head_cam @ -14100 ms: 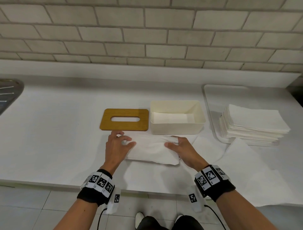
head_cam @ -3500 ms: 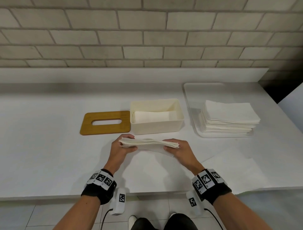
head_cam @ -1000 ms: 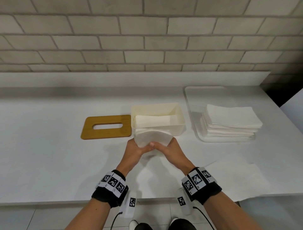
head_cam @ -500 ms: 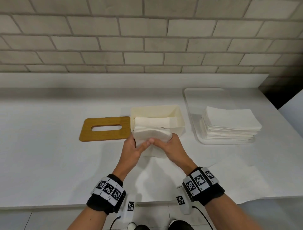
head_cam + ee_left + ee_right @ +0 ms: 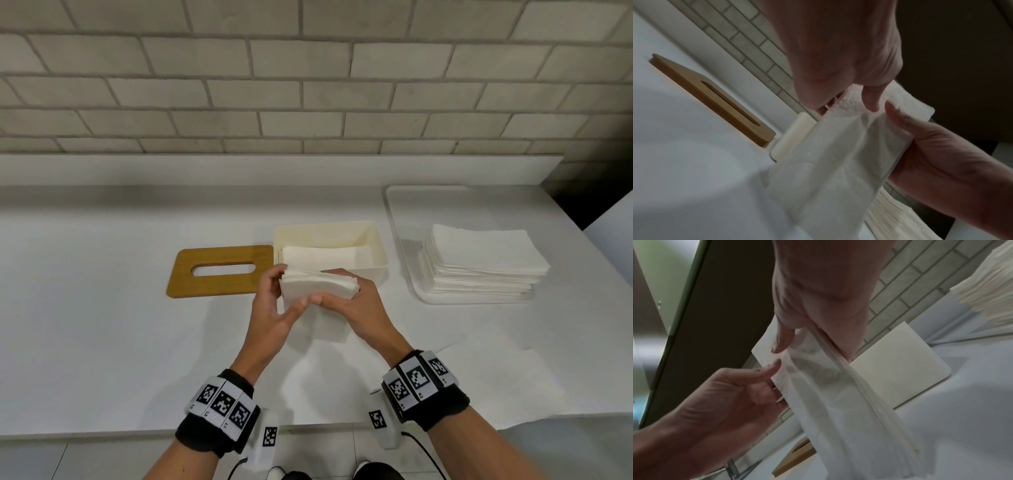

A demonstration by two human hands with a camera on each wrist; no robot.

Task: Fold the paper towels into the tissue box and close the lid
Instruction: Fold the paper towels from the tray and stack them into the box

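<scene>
Both hands hold a folded bundle of white paper towels (image 5: pixel 317 286) in the air just in front of the cream tissue box (image 5: pixel 375 250). My left hand (image 5: pixel 274 301) grips its left edge, thumb on the front. My right hand (image 5: pixel 346 299) pinches the right side, and loose sheets hang down below. In the left wrist view the bundle (image 5: pixel 840 146) drapes between the fingers; in the right wrist view the towels (image 5: pixel 828 386) hang from the right hand. A folded towel (image 5: pixel 325 257) lies inside the box. The wooden lid (image 5: pixel 219 270) with its slot lies flat left of the box.
A stack of unfolded paper towels (image 5: pixel 479 260) sits on a clear tray (image 5: pixel 400 222) right of the box. A loose white sheet (image 5: pixel 479 377) covers the counter at the front right, hanging over the front edge. A brick wall stands behind.
The hands have lifted the folded bundle slightly and brought it closer to the box's front wall. Earlier they folded it from a flat long strip on the counter.
</scene>
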